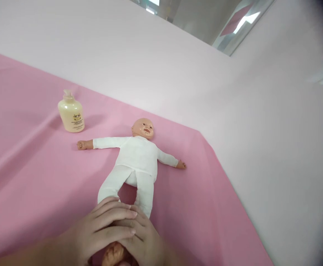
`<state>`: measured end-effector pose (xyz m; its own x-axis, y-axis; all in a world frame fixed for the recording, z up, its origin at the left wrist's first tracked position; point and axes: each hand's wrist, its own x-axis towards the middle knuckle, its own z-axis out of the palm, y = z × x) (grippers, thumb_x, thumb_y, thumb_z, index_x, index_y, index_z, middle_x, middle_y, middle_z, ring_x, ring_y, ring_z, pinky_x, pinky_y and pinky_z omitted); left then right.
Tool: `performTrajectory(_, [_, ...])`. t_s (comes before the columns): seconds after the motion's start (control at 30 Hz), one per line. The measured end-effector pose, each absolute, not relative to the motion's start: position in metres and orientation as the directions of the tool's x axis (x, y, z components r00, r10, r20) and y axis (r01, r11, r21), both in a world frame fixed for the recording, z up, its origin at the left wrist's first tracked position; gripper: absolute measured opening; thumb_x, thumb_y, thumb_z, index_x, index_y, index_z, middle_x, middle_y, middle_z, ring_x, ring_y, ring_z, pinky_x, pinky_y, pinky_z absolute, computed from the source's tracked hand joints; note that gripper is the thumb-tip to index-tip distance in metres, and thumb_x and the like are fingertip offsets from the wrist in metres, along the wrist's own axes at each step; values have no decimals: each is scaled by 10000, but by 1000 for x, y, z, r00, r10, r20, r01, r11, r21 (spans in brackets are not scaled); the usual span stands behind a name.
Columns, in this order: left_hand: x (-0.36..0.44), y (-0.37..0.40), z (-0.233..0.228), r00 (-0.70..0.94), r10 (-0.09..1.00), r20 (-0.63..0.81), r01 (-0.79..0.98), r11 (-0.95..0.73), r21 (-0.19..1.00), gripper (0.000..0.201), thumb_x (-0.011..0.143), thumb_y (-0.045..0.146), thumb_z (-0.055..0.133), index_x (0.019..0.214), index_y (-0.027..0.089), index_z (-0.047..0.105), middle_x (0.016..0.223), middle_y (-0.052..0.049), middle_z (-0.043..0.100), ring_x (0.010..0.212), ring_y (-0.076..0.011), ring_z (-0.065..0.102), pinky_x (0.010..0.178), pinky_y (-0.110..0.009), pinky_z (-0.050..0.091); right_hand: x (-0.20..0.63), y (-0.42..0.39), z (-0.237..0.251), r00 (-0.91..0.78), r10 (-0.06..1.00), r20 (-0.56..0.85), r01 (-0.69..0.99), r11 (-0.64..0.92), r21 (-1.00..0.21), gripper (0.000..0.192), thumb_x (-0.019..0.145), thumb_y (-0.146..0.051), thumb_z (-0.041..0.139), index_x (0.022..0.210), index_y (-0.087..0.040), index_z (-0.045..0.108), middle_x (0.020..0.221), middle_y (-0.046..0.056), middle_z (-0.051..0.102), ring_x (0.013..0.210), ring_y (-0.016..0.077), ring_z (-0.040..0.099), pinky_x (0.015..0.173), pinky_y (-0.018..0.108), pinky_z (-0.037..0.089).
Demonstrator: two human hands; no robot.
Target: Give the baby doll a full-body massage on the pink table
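A baby doll (pixel 138 157) with a bald head and white cloth body lies on its back on a pink sheet (pixel 34 177), arms stretched out sideways. Both its lower legs run under my hands at the bottom of the head view. My left hand (pixel 106 223) curves over the doll's lower legs, its fingers lying across those of my right hand (pixel 143 234). From the other side, my right hand wraps round the legs. A doll's foot (pixel 113 255) shows below, between my palms. My hands hide the ankles, and my thumbs are mostly out of sight.
A pale yellow pump bottle (pixel 71 114) stands upright on the sheet, beyond the doll's outstretched arm on the left. White wall (pixel 117 70) borders the sheet at the back and right. A window or glass panel (pixel 203 22) with reflections is at the top.
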<state>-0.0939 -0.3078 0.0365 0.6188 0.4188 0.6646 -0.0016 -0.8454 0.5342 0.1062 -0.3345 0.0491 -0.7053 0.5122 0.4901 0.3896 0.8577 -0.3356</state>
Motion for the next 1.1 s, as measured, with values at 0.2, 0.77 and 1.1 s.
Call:
performTrajectory(0.2, [-101, -299, 42, 671, 336, 661, -63, -862, 503, 421, 947, 376, 522, 1313, 167, 516, 1294, -149, 613, 1270, -285, 529, 1097, -474, 434, 103, -333, 38, -725, 468, 505, 398, 883, -248, 417, 953, -328, 413, 1311, -120, 459, 1212, 140, 651, 1226, 208, 532, 1029, 375, 491])
performTrajectory(0.77, [-96, -304, 54, 631, 382, 676, -64, -842, 535, 380, 875, 364, 659, 1206, 204, 560, 1211, -110, 642, 1204, -247, 565, 1048, -394, 487, 99, -335, 32, -657, 464, 595, 446, 875, -191, 451, 997, -444, 408, 1322, -139, 474, 1222, 112, 672, 1259, 178, 538, 1059, 360, 493])
performTrajectory(1.1, [-98, -302, 51, 652, 356, 669, -66, -853, 518, 313, 916, 327, 572, 1203, 201, 563, 1214, -111, 642, 1219, -249, 552, 1063, -413, 465, 94, -334, 35, -595, 499, 630, 452, 856, -250, 309, 994, -141, 393, 1278, -171, 510, 1117, 61, 710, 1213, 121, 573, 1030, 282, 530])
